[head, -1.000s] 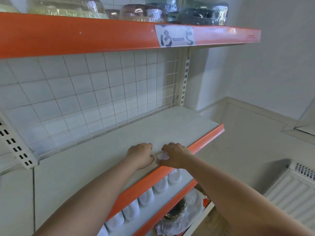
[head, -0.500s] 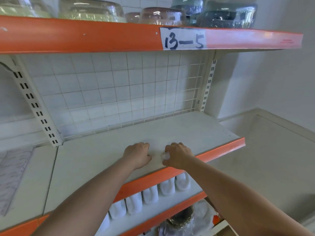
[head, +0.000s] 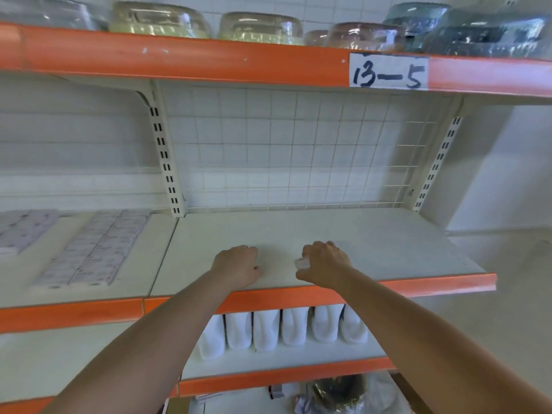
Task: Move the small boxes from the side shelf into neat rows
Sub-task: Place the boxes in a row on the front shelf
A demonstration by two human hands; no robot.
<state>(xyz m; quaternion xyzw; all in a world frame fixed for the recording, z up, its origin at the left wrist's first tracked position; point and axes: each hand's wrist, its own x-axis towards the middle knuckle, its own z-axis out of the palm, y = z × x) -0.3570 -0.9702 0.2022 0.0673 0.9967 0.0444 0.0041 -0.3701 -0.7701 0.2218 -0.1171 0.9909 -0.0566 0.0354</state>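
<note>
Barely begun | small boxes (head: 89, 252) lie in rows on side shelf (head: 143, 279), left bay | target shelf (head: 373, 243) bare | right hand (head: 324, 264) pinches small white item (head: 301, 263), unidentifiable | left hand (head: 237, 264) curled, holding nothing visible.

Both hands on middle shelf (head: 343, 234) near front edge, left hand (head: 237, 265) at 9 o'clock of right hand (head: 325, 264), small boxes (head: 89, 252) in rows at 9 o'clock, glass bowls (head: 161, 19) on shelf above, pouches (head: 265, 330) on shelf below.

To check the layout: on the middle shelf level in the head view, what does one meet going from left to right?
Flat rows of small pale boxes → left hand → small white box → right hand.
</note>
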